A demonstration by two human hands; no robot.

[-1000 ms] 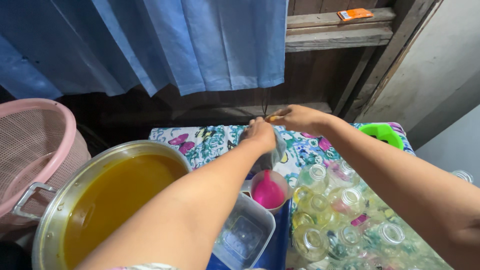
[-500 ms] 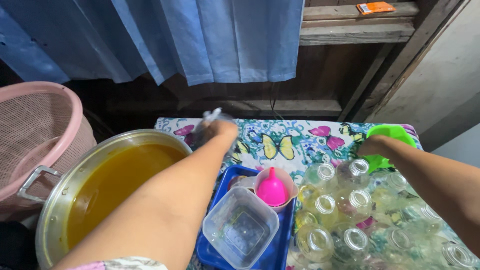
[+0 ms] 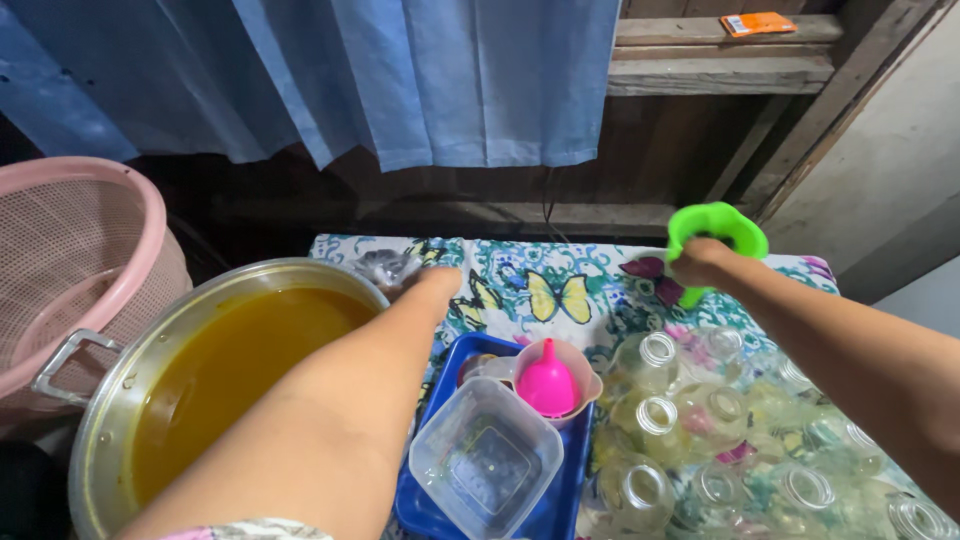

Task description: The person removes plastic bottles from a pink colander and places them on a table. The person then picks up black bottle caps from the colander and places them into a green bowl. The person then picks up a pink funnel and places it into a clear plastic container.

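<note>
Our right hand (image 3: 700,262) closes its grip on a green scoop (image 3: 716,232) above the counter's (image 3: 560,290) far edge, beyond the empty bottles (image 3: 700,420). Our left hand (image 3: 432,283) touches a clear bag (image 3: 385,268) at the pot (image 3: 110,420) rim; we cannot tell its grip.

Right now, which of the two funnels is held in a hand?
The green funnel, gripped by the right hand above the table's far edge. The pink funnel sits untouched in a cup on the blue tray.

Glass bottles (image 3: 650,355) crowd the right (bare cloth (image 3: 560,275) beyond).
</note>
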